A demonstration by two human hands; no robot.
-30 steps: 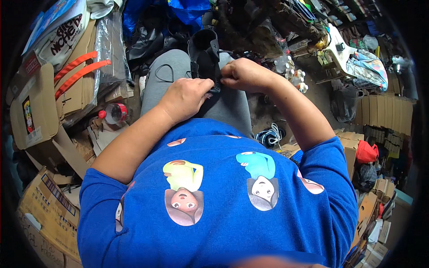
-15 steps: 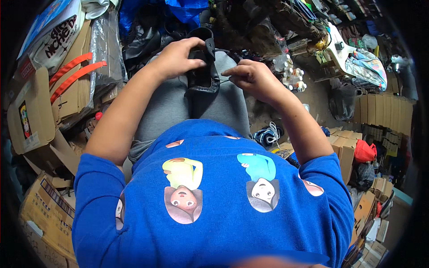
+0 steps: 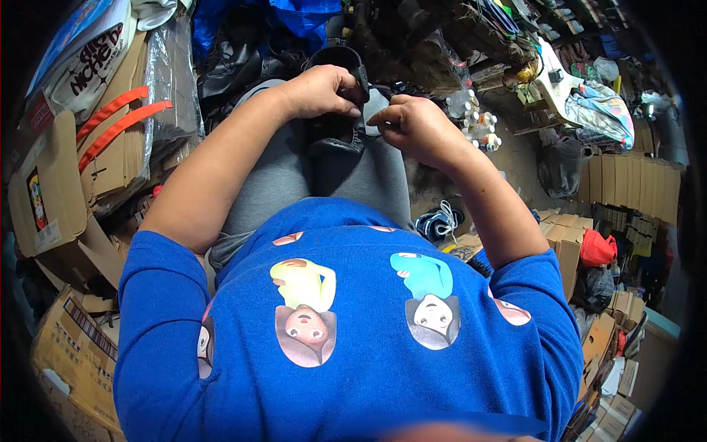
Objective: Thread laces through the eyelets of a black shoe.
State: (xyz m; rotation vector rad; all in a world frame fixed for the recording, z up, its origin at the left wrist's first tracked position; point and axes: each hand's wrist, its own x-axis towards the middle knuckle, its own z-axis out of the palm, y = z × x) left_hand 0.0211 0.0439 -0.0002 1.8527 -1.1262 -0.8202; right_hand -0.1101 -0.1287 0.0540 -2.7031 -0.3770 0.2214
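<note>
A black shoe with light stitching along its edge rests on my lap, between the thighs of my grey trousers. My left hand is closed on the shoe's upper, thumb and fingers bent over its opening. To the right of the shoe, my right hand is held in a pinch, fingertips close to the shoe's right edge. What those fingers hold, if anything, is too small to make out.
Cardboard boxes and orange straps crowd the left side. Black shoes lie beyond my knees. Several small white bottles stand right of my right hand. A blue shoe with white laces sits by my right thigh.
My left hand has shifted right and slightly lower over the shoe's opening, its fingers more curled. The shoe's upper flap has tilted right. My right hand has stayed nearly in place.
</note>
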